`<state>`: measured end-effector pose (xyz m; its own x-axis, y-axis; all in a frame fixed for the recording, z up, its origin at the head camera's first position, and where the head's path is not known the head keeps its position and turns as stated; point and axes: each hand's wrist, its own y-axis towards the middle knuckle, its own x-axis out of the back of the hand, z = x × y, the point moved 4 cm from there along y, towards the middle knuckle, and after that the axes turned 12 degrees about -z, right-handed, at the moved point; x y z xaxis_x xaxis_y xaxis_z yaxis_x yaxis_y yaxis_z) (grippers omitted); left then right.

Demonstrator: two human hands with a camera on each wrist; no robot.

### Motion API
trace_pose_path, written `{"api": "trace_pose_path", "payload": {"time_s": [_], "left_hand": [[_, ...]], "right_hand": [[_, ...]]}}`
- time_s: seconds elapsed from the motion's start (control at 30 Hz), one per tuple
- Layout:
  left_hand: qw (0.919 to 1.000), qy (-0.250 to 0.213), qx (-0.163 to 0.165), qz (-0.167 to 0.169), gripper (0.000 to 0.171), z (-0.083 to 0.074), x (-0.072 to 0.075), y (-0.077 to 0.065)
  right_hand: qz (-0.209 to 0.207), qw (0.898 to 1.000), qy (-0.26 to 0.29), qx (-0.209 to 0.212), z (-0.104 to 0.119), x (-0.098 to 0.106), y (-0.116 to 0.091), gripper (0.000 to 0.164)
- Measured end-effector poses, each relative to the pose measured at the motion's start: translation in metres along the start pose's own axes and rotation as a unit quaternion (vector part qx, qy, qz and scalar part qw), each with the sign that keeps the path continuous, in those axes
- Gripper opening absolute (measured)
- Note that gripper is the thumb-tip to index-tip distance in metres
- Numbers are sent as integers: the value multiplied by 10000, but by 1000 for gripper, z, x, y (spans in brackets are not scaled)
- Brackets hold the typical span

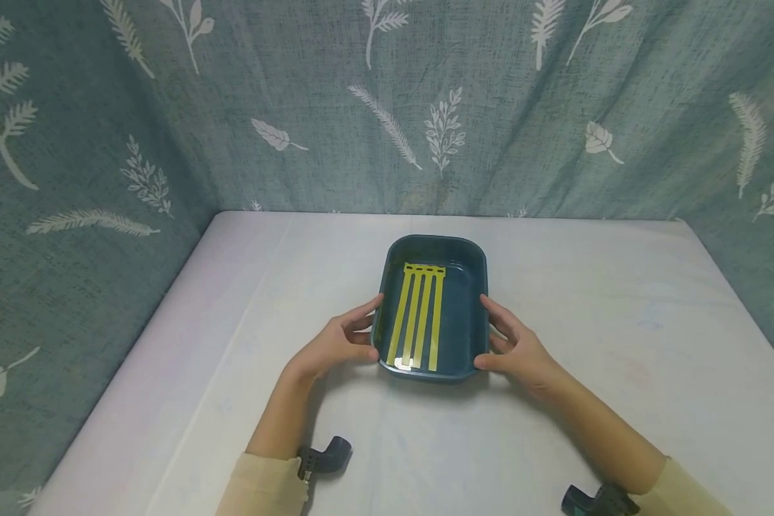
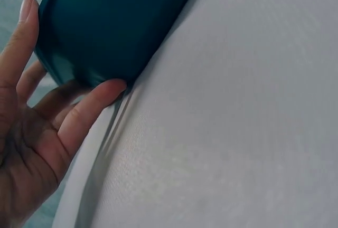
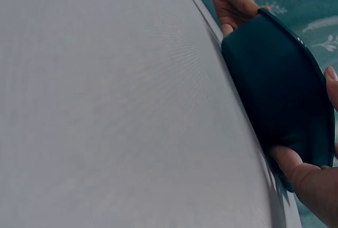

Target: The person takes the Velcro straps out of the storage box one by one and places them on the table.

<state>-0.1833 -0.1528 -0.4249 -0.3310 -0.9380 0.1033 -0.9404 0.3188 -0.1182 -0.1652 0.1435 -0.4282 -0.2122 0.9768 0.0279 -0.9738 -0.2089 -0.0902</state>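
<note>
Pinching dark blue-green tray (image 1: 462, 322) at opposite long sides with left grip (image 1: 337, 345) and right grip (image 1: 519, 350), presumably to keep yellow strips (image 1: 423, 315) steady inside

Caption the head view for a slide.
Left hand and right hand hold a dark teal tray with a slotted yellow piece inside.

**A table space screened with cloth**

Blue-green curtains (image 1: 322, 93) with white leaves stand behind and on both sides of a white-covered table (image 1: 619, 301). It resembles a recording booth; whether home or lab, I cannot tell.
</note>
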Motion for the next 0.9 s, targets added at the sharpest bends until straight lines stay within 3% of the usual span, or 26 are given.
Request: {"api": "trace_pose_path", "payload": {"time_s": [0.47,0.9], "left_hand": [[9999,12,63,96,90,-1,-22,5],[9999,42,17,158,86,-2,-32,11]], "right_hand": [[166,9997,112,172,-2,23,-12,100],[285,9987,275,312,1,33,-19,98]]}}
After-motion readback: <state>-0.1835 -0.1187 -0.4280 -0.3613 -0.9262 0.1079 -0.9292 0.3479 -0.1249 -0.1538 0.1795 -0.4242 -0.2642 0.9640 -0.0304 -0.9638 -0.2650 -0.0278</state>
